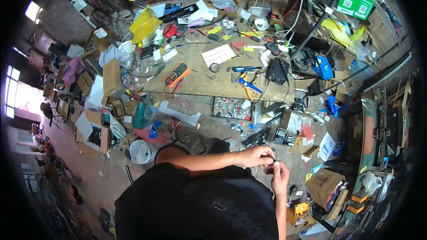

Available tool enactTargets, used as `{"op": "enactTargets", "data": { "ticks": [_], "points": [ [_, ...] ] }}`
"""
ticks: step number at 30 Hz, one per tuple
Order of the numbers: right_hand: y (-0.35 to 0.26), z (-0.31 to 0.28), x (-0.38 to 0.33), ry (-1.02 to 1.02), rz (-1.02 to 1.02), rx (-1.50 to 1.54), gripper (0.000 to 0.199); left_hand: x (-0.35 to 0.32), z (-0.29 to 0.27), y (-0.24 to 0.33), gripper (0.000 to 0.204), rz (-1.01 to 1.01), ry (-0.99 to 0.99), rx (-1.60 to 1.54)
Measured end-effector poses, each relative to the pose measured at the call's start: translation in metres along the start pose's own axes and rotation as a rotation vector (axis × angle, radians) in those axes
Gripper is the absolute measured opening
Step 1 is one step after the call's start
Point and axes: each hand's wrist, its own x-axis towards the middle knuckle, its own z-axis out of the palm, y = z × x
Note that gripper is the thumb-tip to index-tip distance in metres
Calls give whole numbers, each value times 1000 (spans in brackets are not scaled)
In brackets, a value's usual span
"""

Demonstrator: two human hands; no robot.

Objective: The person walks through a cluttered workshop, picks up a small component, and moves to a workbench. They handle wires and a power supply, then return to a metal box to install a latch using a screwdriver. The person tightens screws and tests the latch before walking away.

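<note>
Our black shirt [195,200] lies nearest; on our side of the table [209,85], our left hand [255,156] and right hand [280,178] pinch a small dark piece [272,158]; light, steady pressure should suit.

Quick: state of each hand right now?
Left hand: closed, apparently holding a small dark piece, kind unclear.
Right hand: closed, apparently pinching the same piece.

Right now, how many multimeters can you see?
1: an orange-cased multimeter on the workbench, to the left of the white sheet. Others may be hidden in the clutter.
</note>
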Motion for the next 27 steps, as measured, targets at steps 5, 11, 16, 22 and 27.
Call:
{"op": "enactTargets", "data": {
  "ticks": [5,11,16,22,27],
  "points": [
    [25,-8,8,66,119,66,27,8,-86,-16,23,-83,419,-105],
    [89,-48,-27,245,292,93,23,5,-250,0,35,29,1051,-138],
    [143,-75,-83,497,506,198,23,1,-365,24,10,89,1184,-162],
    [219,-92,-168,745,754,265,19,13,-423,41,22,-64,1268,-149],
    [338,-106,-252,648,661,-171,21,16,-458,24,25,-143,1274,-316]
  ]
}}
